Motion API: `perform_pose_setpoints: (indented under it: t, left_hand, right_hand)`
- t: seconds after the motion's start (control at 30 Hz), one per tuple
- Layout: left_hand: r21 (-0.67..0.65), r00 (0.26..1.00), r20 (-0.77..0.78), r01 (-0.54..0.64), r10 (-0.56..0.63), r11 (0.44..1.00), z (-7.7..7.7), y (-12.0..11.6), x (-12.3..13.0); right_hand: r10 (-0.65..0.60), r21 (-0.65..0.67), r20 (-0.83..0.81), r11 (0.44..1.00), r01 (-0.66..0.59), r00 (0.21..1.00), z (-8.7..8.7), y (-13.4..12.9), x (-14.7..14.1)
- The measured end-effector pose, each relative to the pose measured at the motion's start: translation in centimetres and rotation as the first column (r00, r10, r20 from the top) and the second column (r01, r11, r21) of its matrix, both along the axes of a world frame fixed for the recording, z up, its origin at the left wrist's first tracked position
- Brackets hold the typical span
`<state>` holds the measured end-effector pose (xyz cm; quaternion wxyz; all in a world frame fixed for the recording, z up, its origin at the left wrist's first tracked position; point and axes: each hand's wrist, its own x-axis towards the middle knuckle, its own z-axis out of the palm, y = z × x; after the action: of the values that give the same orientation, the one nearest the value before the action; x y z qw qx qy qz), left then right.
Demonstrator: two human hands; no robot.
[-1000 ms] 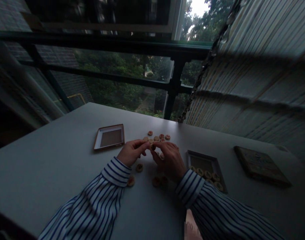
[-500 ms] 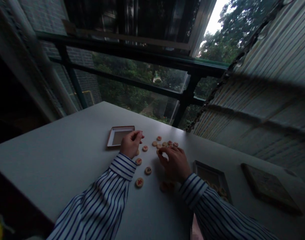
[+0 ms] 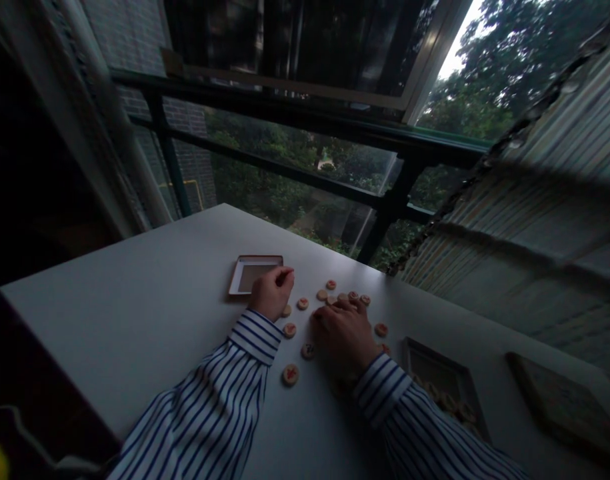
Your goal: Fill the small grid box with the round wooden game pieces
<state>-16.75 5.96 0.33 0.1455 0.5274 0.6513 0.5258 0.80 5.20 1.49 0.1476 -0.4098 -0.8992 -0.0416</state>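
My left hand (image 3: pixel 273 293) is closed in a pinch beside the shallow open box lid (image 3: pixel 233 279); whatever its fingertips hold cannot be made out. Low over the table, my right hand (image 3: pixel 347 332) has its fingers curled downward round a Chinese chess piece, which the fingers now hide. Round wooden Chinese chess pieces lie about both hands: a red-marked one (image 3: pixel 291 375) in front, a dark-marked one (image 3: pixel 308 351) just left of my right hand, another red-marked one (image 3: pixel 289 330) by my left wrist. Several more cluster beyond my right fingers, including a plain-faced piece (image 3: pixel 322 294).
Right of my right forearm, a dark open box (image 3: pixel 437 365) holds several pieces. Farther right lies a flat dark board-like slab (image 3: pixel 559 400). The white table (image 3: pixel 149 293) ends at a window with a green railing (image 3: pixel 285 110); a curtain (image 3: pixel 525 247) hangs at right.
My right hand has shifted left and lower, covering the piece it was pinching and uncovering red-marked pieces at its right. My left hand stays pinched by the lid. The view has swung slightly left.
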Motion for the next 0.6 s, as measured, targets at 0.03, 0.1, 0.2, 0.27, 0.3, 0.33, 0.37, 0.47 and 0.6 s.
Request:
perform_pose_setpoints:
  t: [0.03,0.1,0.2,0.27,0.3,0.33,0.37,0.47,0.6]
  left_hand:
    - [-0.021,0.999,-0.052,-0.003,0.002,1.000,0.1,-0.2,0.0]
    - [-0.080,0.984,-0.175,0.012,-0.026,0.997,0.3,-0.6,-0.2]
    - [-0.188,0.921,-0.376,0.033,-0.103,0.982,0.4,-1.3,-0.4]
    - [-0.248,0.856,-0.496,0.019,-0.144,0.969,0.5,-1.8,-0.4]
    - [-0.271,0.825,-0.542,0.007,-0.159,0.963,0.6,-2.0,-0.5]
    - [-0.293,0.799,-0.575,-0.002,-0.175,0.956,0.6,-2.1,-0.5]
    - [-0.314,0.777,-0.600,-0.010,-0.190,0.949,0.7,-2.3,-0.5]
    - [-0.374,0.735,-0.634,-0.016,-0.243,0.927,0.8,-2.6,-0.4]
    - [-0.415,0.704,-0.652,-0.020,-0.282,0.910,0.7,-2.7,-0.2]
  right_hand:
    - [-0.004,0.001,0.003,1.000,0.004,1.000,0.0,0.0,0.0]
    - [-0.006,-0.002,0.012,1.000,0.006,1.000,0.1,-0.1,0.0]
    - [-0.007,-0.001,0.021,1.000,0.007,1.000,0.1,-0.3,-0.1]
    - [-0.019,0.007,0.010,1.000,0.018,1.000,0.1,-0.3,-0.2]
    - [-0.022,0.011,-0.001,1.000,0.022,1.000,0.1,-0.4,-0.2]
    - [-0.023,0.015,-0.014,1.000,0.024,1.000,0.2,-0.3,-0.2]
    - [-0.023,0.020,-0.027,1.000,0.023,0.999,0.3,-0.3,-0.2]
    - [-0.018,0.039,-0.062,0.999,0.021,0.998,0.4,-0.1,0.0]
    - [-0.021,0.051,-0.077,0.998,0.025,0.997,0.5,0.1,0.2]
